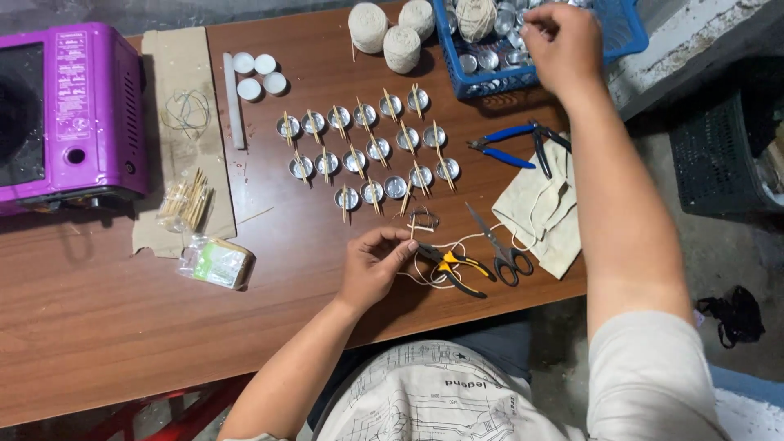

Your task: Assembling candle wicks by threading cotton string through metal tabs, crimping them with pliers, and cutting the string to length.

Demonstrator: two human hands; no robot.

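Near edge: the person's pale printed shirt [457,396], both forearms reaching out over a brown wooden surface [98,327].

Left hand [374,263]: resting on the surface, fingertips pinched together on a loop of white string [425,245], seemingly to keep it taut and in place. Yellow-handled pliers [454,267] lie just right of it on the string; grey scissors [500,245] beside those.

Right hand [562,45]: far right, fingers curled down into a blue basket [625,33] of empty metal cups [490,61]; whether anything is gripped cannot be told.

Centre: rows of small metal cups [367,151], most with a wooden stick laid across the rim, apparently to hold a wick upright.

Right of centre: blue-handled pliers [514,143] on a folded cream cloth bag [543,208].

Far centre: three balls of cream twine [392,33]; a fourth sits in the basket.

Left: purple portable stove [69,114]; cardboard sheet [184,82] carrying a coil of thin wire, a bundle of sticks [186,204] and a small wrapped packet [219,261]; white rod [234,102] and four white wax discs [260,73] beside it.
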